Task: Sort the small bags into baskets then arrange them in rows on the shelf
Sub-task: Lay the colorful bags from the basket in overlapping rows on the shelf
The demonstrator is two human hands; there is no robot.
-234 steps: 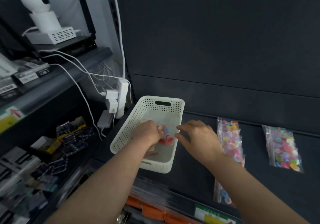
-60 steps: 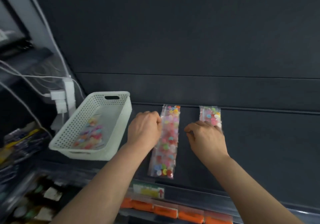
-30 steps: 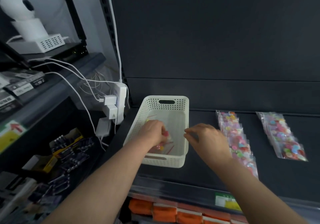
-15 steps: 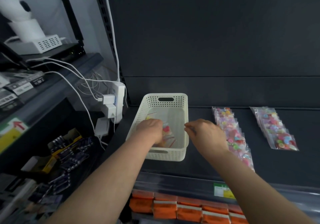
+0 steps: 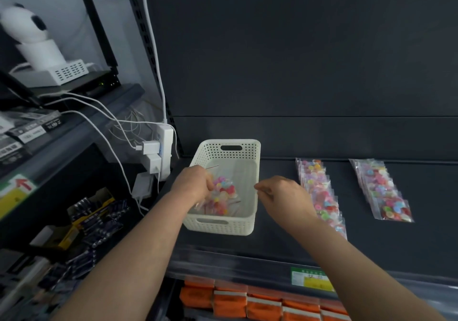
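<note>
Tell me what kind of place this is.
Most likely a small retail shop aisle. The dark metal display shelf has a price label on its front edge, small bags of coloured pieces are laid out in rows, and what look like battery packs sit on the neighbouring rack.

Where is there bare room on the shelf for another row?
Bare shelf lies between the left row and the right row, and right of the right row. Crowded between the basket and left row, where the right hand hovers.
</note>
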